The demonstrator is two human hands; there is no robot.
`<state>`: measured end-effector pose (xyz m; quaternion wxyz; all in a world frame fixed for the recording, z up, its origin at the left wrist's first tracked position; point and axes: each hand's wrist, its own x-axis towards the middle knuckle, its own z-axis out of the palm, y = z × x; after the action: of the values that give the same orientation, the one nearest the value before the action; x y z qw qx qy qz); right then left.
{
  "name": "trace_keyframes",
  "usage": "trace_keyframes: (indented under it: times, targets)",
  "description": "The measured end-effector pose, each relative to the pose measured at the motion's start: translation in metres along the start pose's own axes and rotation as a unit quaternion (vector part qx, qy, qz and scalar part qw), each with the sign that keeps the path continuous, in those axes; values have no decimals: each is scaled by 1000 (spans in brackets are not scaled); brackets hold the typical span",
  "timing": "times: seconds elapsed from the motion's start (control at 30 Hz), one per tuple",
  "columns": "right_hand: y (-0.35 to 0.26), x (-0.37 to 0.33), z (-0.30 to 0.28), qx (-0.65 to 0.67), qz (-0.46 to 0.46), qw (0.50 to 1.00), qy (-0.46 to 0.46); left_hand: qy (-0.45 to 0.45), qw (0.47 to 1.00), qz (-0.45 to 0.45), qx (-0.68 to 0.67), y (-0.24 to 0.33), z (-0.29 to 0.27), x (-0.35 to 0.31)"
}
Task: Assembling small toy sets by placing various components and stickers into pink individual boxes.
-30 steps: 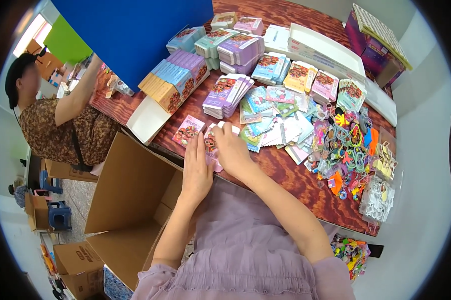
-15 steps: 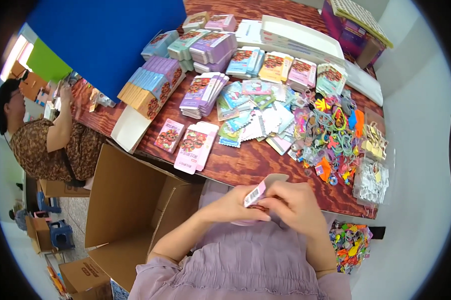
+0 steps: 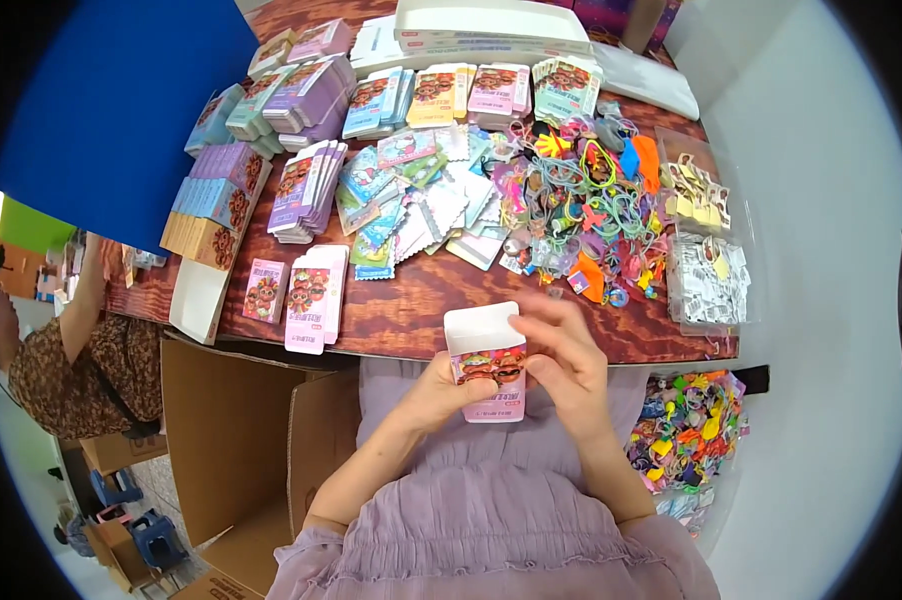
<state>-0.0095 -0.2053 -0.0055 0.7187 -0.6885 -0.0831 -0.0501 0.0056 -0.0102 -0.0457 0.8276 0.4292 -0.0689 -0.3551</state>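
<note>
Right now I hold a small pink carton upright in front of my chest, just near of the worktop edge, its white top flap standing open. My left hand has its grip closed on the carton's left side, thumb across the printed front. My right hand wraps the right side and back, its grip likewise closed on the carton, fingers curled close by the open flap.

Just far of the carton, on the worktop's near left, two flat pink cartons lie side by side, with a white tray to their left. Farther off sit stacks of flat cartons in purple, blue and orange, and a loose spread of small card packets. To the right lies a tangled heap of coloured plastic toys, and beyond it clear bags of small pieces.

An open cardboard box stands at my near left. A bag of bright toys sits low on my right. At the far left another person in a patterned top reaches toward the worktop.
</note>
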Motion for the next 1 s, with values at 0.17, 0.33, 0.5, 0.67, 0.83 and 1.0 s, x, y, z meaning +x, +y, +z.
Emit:
trace_keyframes:
  times: [0.17, 0.33, 0.5, 0.67, 0.83, 1.0]
  targets:
    - [-7, -4, 13, 201, 142, 969, 26, -10, 1000, -10, -1, -7, -9, -3]
    - [5, -9, 13, 82, 17, 996, 32, -30, 999, 1, -13, -19, -17, -3]
    - [13, -10, 8, -56, 3, 998, 38, 38, 998, 40, 18, -30, -20, -3]
    - [13, -10, 7, -20, 17, 994, 106, 139, 963, 126, 194, 5, 9, -11]
    - [3, -4, 14, 79, 31, 985, 153, 164, 894, 210, 362, 26, 25, -13]
    - [19, -4, -7, -22, -35, 999, 13, 102, 864, 187, 456, 36, 19, -13]
